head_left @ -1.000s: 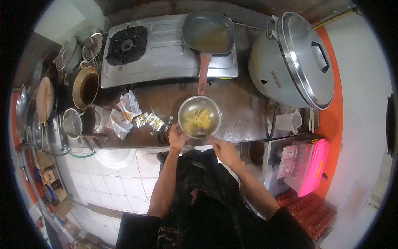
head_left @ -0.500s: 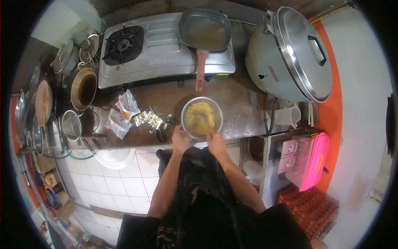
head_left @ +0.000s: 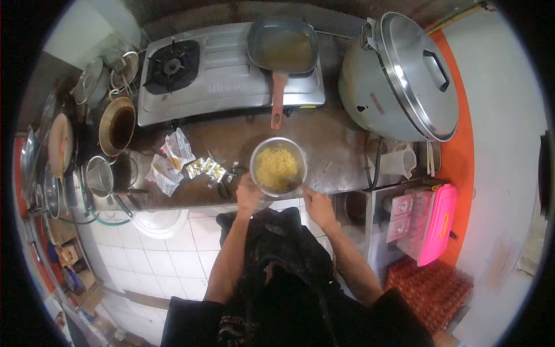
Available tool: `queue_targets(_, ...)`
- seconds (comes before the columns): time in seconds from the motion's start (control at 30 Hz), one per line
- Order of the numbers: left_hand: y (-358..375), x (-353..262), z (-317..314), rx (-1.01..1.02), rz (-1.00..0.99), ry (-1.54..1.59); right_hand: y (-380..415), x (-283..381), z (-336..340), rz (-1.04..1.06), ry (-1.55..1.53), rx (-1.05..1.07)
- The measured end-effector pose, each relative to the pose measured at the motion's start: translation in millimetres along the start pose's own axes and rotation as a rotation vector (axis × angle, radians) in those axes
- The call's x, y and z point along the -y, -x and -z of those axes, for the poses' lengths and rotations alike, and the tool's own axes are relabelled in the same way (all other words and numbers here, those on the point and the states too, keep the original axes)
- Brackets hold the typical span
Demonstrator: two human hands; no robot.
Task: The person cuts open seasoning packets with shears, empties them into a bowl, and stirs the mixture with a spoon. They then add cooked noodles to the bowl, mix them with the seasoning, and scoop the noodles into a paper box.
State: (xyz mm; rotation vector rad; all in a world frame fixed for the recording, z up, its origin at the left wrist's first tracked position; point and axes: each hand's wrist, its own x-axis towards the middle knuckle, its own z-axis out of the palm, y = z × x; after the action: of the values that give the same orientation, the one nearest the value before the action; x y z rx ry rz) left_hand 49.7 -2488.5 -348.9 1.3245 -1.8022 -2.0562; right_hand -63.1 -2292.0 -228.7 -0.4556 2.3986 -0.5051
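Note:
A round metal bowl (head_left: 303,155) stands near the front edge of the counter, holding yellow noodles (head_left: 275,164). My left hand (head_left: 247,195) is closed at the bowl's lower left rim, slightly blurred. To the lower right, my right hand (head_left: 318,206) grips the handle of a utensil, whose end (head_left: 293,181) reaches into the noodles. Whether that end is a spoon or a fork cannot be made out. Left of the bowl lie torn wrappers (head_left: 167,173), foil sachets (head_left: 207,169) and dark-handled scissors (head_left: 223,188).
Behind the bowl stands a gas stove (head_left: 214,87) carrying a square pan (head_left: 283,49) with liquid, its handle pointing toward me. A large lidded cooker (head_left: 370,87) stands at right, with a white jug (head_left: 398,163) before it. Pans and a strainer (head_left: 100,175) crowd the left.
My right hand has moved right and slightly down, away from the bowl's front, with the utensil now showing at the lower right rim. The noodles sit differently in the bowl.

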Motion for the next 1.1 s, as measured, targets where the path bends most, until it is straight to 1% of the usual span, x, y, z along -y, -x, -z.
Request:
queue_targets(0.03, 0.9, -1.6, -1.7, 0.007, -0.062, -0.119, -12.0, -3.8, -12.9, 0.006, -0.002, -0.006)
queue_targets(0.1, -3.4, -4.6, -4.2, 0.018, -0.069, -0.089, -33.1, 1.0, -47.3, -0.073, -0.186, -0.223)
queue_targets(0.13, 2.2, -3.9, -4.8, 0.038, -0.066, -0.057, -20.7, 0.1, -53.8, -0.087, -0.189, -0.218)
queue_targets(0.2, 2.1, -13.6, -3.9, 0.029, -0.069, -0.099, -8.2, 3.4, -48.7, 0.010, -0.203, -0.072)
queue_targets(0.27, 1.7, -7.5, 4.0, 0.004, -0.068, -0.141, -9.4, -12.6, -25.6, 0.017, -0.223, -0.095)
queue_targets(0.3, -1.4, 7.4, 8.5, -0.014, -0.181, -0.226, -13.5, -17.7, -18.5, 0.023, -0.245, -0.113)
queue_targets(0.33, 0.3, 13.9, 11.4, -0.028, -0.288, -0.313, -28.0, -27.7, -30.5, 0.018, -0.384, -0.282)
queue_targets(0.37, -1.1, 19.7, 10.0, -0.031, -0.286, -0.316, -47.5, -33.6, -45.6, 0.019, -0.386, -0.278)
queue_targets(0.4, -1.3, 20.8, 7.3, 0.030, -0.166, -0.152, -67.0, -34.5, -64.7, 0.106, -0.364, -0.347)
queue_targets(0.43, 2.0, 21.3, 5.9, 0.092, -0.042, 0.011, -70.3, -27.9, -73.0, 0.187, -0.342, -0.415)
queue_targets(0.47, 6.3, 21.4, 6.3, 0.096, -0.034, 0.008, -60.4, -28.3, -77.2, 0.178, -0.343, -0.412)
queue_targets(0.53, 1.8, 6.5, 3.9, 0.076, -0.103, -0.017, -30.3, -3.0, -49.2, 0.133, -0.327, -0.090)
queue_targets(0.57, -1.6, 7.9, 3.7, 0.078, -0.102, -0.015, -6.3, 4.9, -35.2, 0.126, -0.314, -0.049)
queue_targets(0.6, -3.3, 13.0, 4.7, 0.072, -0.041, 0.084, 18.4, 8.7, -23.6, 0.116, -0.301, -0.003)
queue_targets(0.63, -4.7, 16.2, 5.3, 0.063, 0.017, 0.184, 33.6, 9.8, -15.0, 0.116, -0.299, 0.000)
queue_targets(0.67, -4.4, 17.9, 5.4, 0.058, 0.016, 0.187, 44.0, 10.2, -6.7, 0.086, -0.213, 0.017)
queue_targets(0.7, -2.0, 19.8, 5.4, 0.071, -0.041, 0.153, 47.0, 10.5, -3.1, 0.057, -0.127, 0.033)
queue_targets(0.73, 0.9, 18.4, 5.0, 0.086, -0.096, 0.117, 35.5, 7.1, -8.1, 0.061, -0.127, 0.035)
queue_targets(0.77, 1.6, 16.7, 4.2, 0.082, -0.099, 0.115, 12.6, 1.7, -17.5, 0.031, -0.129, -0.035)
queue_targets(0.8, 7.1, 10.2, 3.9, 0.055, -0.059, 0.076, -2.8, -2.9, -28.4, -0.002, -0.131, -0.099)
queue_targets(0.83, 12.1, 11.7, 4.3, 0.031, -0.015, 0.035, -7.1, 0.8, -42.6, -0.006, -0.133, -0.092)
queue_targets(0.9, 8.1, 11.8, 0.4, 0.037, -0.020, 0.069, -11.1, 9.8, -67.3, -0.015, -0.212, -0.126)
queue_targets(0.93, -0.2, 8.5, -0.8, 0.043, -0.043, 0.105, -3.7, 7.0, -68.2, 0.118, -0.200, -0.158)
queue_targets(0.97, -3.1, 6.7, 1.6, 0.043, -0.049, 0.109, -0.4, -1.1, -62.2, 0.123, -0.198, -0.163)
queue_targets(1.03, -1.8, 0.2, 9.9, 0.038, -0.003, -0.040, 4.3, -26.4, -39.4, 0.107, -0.124, -0.051)
queue_targets(1.07, -2.1, 3.3, 11.6, 0.032, -0.008, -0.036, 2.0, -17.5, -9.8, 0.012, -0.171, 0.020)
queue_targets(1.1, -0.6, 11.8, 13.9, 0.055, -0.020, -0.052, -9.7, -16.8, -3.2, 0.017, -0.170, 0.022)
